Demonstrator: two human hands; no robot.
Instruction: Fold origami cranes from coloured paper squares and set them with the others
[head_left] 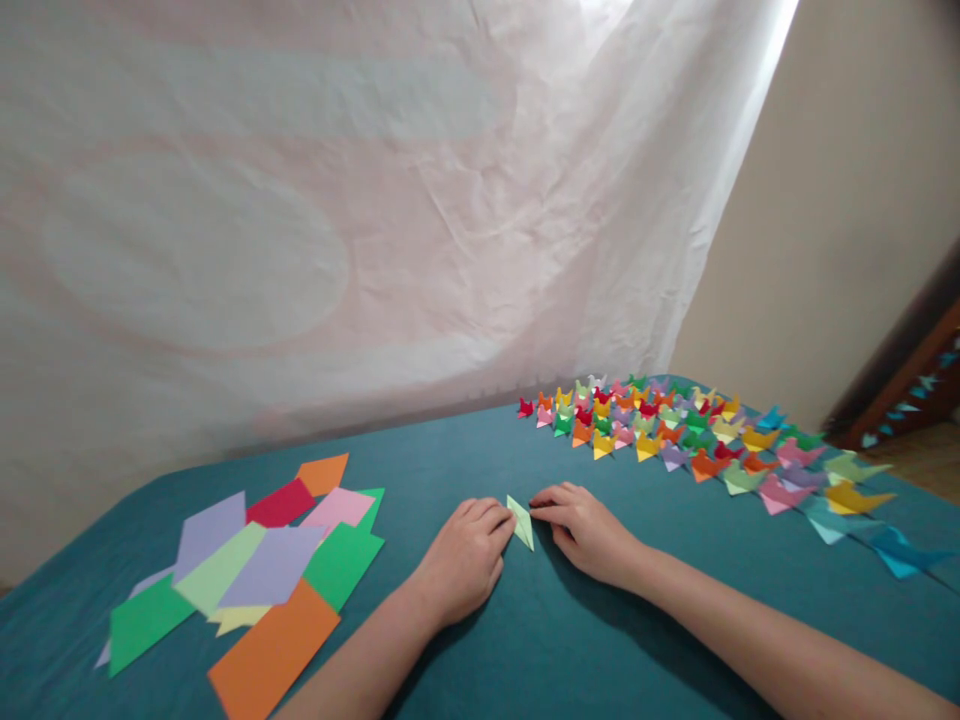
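A small piece of pale green paper (519,524), folded into a narrow diamond with creases, lies on the table between my two hands. My left hand (466,555) rests at its left side, fingers closed together and the fingertips holding that edge down. From the other side my right hand (589,530) reaches in, its index fingertip at the paper's right edge. The thumb of that hand stands apart from the index finger, with nothing between them.
Loose sheets of coloured paper (274,565) overlap in a pile on the left. At the right, several rows of folded paper birds (649,425) stand on the teal tablecloth (450,450). A pale curtain (375,200) hangs behind the table, beside a beige wall (825,200).
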